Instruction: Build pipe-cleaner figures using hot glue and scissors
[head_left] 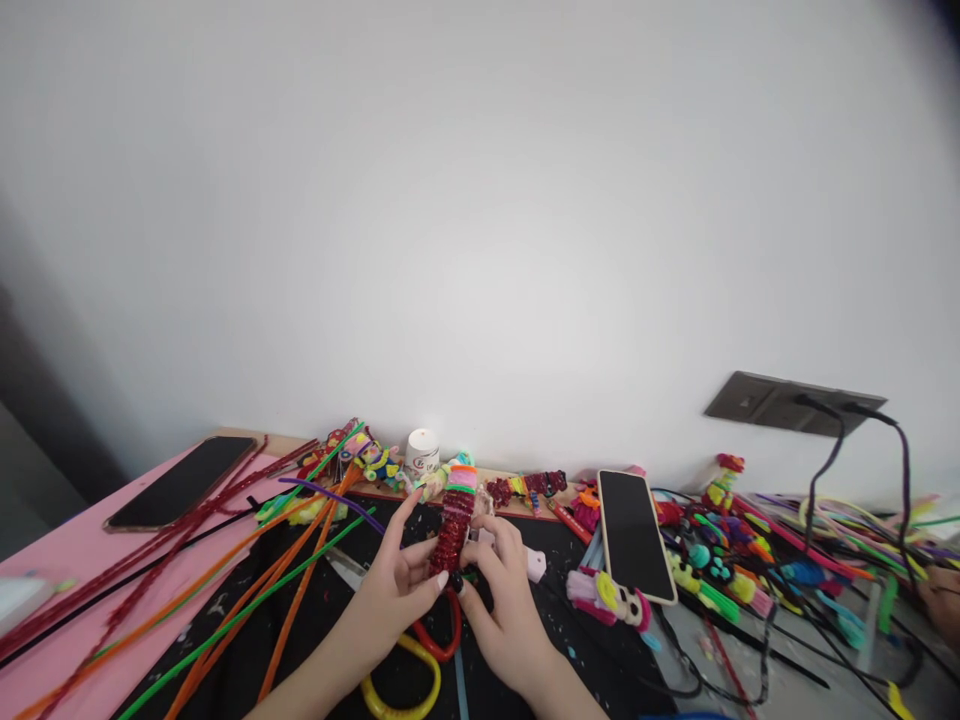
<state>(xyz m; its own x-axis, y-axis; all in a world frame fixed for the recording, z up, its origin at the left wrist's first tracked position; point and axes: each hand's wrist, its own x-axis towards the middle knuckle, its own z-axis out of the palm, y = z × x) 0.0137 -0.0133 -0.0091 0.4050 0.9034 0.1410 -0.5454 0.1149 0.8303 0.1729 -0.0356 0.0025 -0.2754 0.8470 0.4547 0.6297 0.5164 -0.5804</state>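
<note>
Our left hand (396, 596) and right hand (501, 592), both half curled, hold the fuzzy red toy (454, 522), and we might bend it if we squeeze too hard.

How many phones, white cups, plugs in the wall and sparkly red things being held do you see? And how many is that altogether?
Phones: 2
White cup: 1
Plugs: 2
Held sparkly red thing: 1
Total: 6
</note>
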